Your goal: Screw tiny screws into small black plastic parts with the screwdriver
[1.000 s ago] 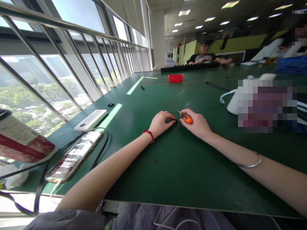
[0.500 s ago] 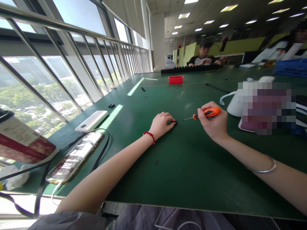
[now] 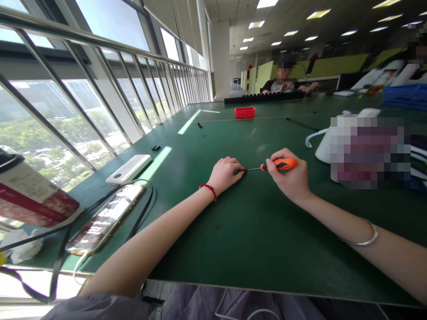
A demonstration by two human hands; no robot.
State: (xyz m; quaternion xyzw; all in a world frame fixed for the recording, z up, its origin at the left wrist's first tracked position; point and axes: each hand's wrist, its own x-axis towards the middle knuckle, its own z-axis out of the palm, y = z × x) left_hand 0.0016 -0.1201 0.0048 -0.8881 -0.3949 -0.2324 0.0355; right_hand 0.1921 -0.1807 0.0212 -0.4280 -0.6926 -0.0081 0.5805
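Note:
On the green table (image 3: pixel 233 240), my left hand (image 3: pixel 225 175) pinches a small black part (image 3: pixel 244 171) between thumb and fingers. A red string bracelet circles that wrist. My right hand (image 3: pixel 292 178) is closed around the orange and black handle of a screwdriver (image 3: pixel 282 164). The screwdriver lies nearly level, its thin metal shaft pointing left. Its tip is at the small black part, beside my left fingertips; whether it sits inside the part is too small to tell.
A white power bank (image 3: pixel 129 169), a phone (image 3: pixel 106 220) with cables and a paper cup (image 3: pixel 33 191) are on the left. Farther back is a red tray (image 3: pixel 244 113). A white object (image 3: pixel 325 144) stands right. Across the table sits a person (image 3: pixel 283 82).
My right hand has moved left with the screwdriver, bringing its tip from a short gap away to the small black part. My left hand has stayed in place.

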